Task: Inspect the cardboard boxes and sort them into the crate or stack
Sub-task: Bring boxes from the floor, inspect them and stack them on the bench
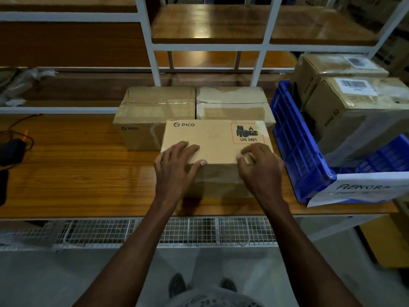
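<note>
A cardboard box [212,138] printed PICO and UN 3481 sits on the wooden table [77,173] near its front edge. My left hand [177,165] lies over the box's near left top edge, fingers spread on top and thumb along the edge. My right hand [259,167] holds the near right corner with curled fingers. Two more taped boxes, one on the left [155,109] and one on the right [232,103], stand side by side right behind it. A blue crate [294,147] on the right holds two boxes, a near one [358,114] and a far one [332,67].
A white paper label [363,189] with handwriting hangs on the crate's front. A black device with cables [11,149] lies at the table's left end. White shelf posts [152,52] rise behind the boxes. A wire mesh shelf [155,231] runs under the table.
</note>
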`<action>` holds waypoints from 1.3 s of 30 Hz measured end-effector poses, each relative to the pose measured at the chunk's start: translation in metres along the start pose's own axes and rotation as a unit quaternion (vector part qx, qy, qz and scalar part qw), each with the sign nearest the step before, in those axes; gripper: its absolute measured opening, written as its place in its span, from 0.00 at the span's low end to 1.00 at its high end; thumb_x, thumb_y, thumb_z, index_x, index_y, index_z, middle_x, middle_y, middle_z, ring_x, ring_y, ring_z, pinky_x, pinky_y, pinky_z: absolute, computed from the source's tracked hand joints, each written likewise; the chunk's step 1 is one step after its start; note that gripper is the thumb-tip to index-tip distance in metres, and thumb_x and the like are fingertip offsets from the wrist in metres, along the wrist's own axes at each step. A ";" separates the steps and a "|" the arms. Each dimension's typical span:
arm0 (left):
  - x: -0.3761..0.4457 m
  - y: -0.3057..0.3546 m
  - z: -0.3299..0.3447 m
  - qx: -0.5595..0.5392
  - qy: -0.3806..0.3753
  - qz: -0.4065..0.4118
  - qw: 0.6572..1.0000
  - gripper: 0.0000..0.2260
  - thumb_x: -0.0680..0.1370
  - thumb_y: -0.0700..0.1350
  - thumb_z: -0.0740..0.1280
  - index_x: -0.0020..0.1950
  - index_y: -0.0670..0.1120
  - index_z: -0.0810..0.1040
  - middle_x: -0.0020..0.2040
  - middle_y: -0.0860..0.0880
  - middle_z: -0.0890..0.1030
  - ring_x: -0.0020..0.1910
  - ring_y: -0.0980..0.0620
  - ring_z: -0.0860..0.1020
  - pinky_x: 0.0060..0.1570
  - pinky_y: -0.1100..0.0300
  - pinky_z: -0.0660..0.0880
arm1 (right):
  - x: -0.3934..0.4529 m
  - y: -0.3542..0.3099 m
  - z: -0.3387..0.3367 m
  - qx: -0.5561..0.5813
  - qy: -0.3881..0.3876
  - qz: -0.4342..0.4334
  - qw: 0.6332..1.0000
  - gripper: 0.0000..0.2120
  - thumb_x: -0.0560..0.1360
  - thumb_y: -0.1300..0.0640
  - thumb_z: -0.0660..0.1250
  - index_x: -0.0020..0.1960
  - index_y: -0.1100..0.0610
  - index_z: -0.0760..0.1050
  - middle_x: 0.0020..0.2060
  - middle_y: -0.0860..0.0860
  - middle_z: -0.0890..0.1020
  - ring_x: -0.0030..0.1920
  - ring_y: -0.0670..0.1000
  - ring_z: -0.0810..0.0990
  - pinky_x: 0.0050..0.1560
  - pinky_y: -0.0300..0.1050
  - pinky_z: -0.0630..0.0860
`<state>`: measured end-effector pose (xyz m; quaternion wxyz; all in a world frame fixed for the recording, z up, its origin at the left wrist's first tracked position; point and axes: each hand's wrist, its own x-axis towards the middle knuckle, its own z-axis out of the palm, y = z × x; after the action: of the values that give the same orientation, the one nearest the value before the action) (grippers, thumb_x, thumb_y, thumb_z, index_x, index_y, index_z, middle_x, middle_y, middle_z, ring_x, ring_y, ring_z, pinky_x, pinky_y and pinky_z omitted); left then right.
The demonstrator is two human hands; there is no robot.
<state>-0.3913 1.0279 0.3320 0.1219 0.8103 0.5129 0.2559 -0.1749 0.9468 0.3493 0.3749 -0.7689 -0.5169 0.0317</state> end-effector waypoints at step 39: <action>0.020 -0.015 0.006 -0.150 0.002 -0.133 0.980 0.39 0.75 0.64 0.69 0.82 0.53 0.58 0.80 0.46 0.62 0.74 0.39 0.68 0.66 0.39 0.73 | 0.025 0.036 0.012 0.040 0.014 0.090 0.995 0.25 0.80 0.45 0.68 0.76 0.48 0.73 0.75 0.54 0.72 0.73 0.57 0.72 0.71 0.54 0.71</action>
<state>-0.3931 1.0526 0.3259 0.2736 0.7072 0.5719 0.3128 -0.1409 0.9675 0.3269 0.4084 -0.7972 -0.4383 0.0750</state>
